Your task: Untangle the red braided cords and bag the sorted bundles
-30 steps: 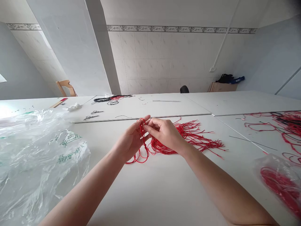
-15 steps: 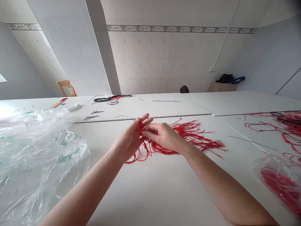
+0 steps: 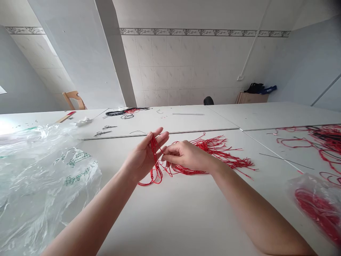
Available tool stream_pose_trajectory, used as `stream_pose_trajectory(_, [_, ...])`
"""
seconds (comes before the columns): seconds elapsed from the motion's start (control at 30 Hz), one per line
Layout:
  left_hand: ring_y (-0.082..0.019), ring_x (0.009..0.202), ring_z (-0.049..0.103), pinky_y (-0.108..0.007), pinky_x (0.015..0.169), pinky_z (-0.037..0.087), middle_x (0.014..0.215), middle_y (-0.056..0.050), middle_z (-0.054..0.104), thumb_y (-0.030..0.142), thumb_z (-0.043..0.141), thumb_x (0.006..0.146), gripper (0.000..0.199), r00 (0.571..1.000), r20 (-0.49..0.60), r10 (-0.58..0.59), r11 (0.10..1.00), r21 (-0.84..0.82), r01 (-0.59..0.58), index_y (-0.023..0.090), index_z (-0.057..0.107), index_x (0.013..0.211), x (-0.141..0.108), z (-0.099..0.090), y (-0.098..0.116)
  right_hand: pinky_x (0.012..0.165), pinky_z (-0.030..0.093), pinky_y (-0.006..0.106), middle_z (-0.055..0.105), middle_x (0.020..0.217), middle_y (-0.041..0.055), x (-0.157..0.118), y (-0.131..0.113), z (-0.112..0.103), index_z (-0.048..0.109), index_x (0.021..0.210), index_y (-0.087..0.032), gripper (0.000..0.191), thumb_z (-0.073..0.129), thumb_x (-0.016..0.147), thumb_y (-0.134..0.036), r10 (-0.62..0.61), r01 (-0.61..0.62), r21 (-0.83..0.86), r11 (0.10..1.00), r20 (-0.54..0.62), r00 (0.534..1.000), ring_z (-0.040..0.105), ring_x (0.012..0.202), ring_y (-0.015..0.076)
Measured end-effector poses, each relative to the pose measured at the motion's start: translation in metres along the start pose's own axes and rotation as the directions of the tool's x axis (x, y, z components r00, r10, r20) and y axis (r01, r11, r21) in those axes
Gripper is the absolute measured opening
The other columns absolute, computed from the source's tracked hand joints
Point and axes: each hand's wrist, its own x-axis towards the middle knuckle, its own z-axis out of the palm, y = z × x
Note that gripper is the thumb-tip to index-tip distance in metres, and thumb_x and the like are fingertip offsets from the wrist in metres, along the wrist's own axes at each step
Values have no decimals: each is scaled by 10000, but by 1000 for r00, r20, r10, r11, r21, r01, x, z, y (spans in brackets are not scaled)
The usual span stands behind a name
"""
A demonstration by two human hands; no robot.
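Over a white worktable (image 3: 170, 217), our left hand (image 3: 142, 158) stands raised, palm turned toward us and fingers spread, with a red twisted cord (image 3: 153, 146) running up between thumb and fingers, apparently gripped there so that it hangs clear of the tabletop. Our right hand (image 3: 186, 154) reaches in beside it with fingers curled, their tips close by the cord; we cannot tell whether they pinch a strand. Below the left hand the cord drops in a thin, doubled line to a loose loop (image 3: 150, 182) lying on the table. Just behind the right hand spreads a tangled bundle of red cords (image 3: 213, 151), frayed ends fanning out, seemingly left within easy reach. Farther right, a clear plastic bag (image 3: 314, 209) holds more red cord, and further strands (image 3: 317, 140) sprawl beyond it. To the left lies a crumpled plastic bag with green print (image 3: 48, 185). On the far table panel sit what look like two pairs of scissors (image 3: 102, 133), black cords (image 3: 125, 112) and a steel ruler (image 3: 188, 113), before a tiled wall (image 3: 170, 64).
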Motion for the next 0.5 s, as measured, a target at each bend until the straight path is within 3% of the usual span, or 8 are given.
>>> stream_pose_trajectory(0.17, [-208,1308,587,-398,1090,456,1175,-35,774,305,512,1062,256,1000,11,19,1000,-7,-19,237,739,1158,2,-1,-2,639,420,266,691,848,2,-4,4,-13,657,786,-214,195,587,923,-334,101,-97,-28,995,255,962,620,790,158])
stream_pose_trajectory(0.23, [-211,1326,573,-404,1106,443,1198,-37,767,310,506,1063,264,1000,14,27,1000,-1,-27,245,741,1164,3,-2,-2,615,414,268,696,901,4,-5,6,-15,696,857,-235,153,596,911,-337,153,-130,-103,986,264,952,618,778,164])
stream_pose_trajectory(0.33, [-224,1340,558,-383,1065,466,1261,-44,741,325,507,1060,274,999,31,36,999,24,-37,258,748,1169,4,-4,-4,597,393,277,674,908,9,-4,4,-12,720,991,-268,196,606,930,-415,121,-103,-127,987,148,982,587,730,164])
stream_pose_trajectory(0.43, [-261,1310,572,-372,978,510,1349,-50,694,390,551,1036,279,997,72,27,996,80,-33,276,751,1195,4,-6,-8,634,403,298,669,911,16,0,1,0,689,1069,-265,293,580,963,-517,13,-13,4,1000,-22,1000,586,749,175])
stream_pose_trajectory(0.5, [-281,1281,584,-371,947,520,1386,-52,669,441,591,1010,301,995,95,21,993,118,-32,290,747,1219,4,-7,-10,607,369,299,628,840,5,5,-1,9,661,1024,-250,314,568,972,-544,-19,27,67,997,-105,994,537,688,161])
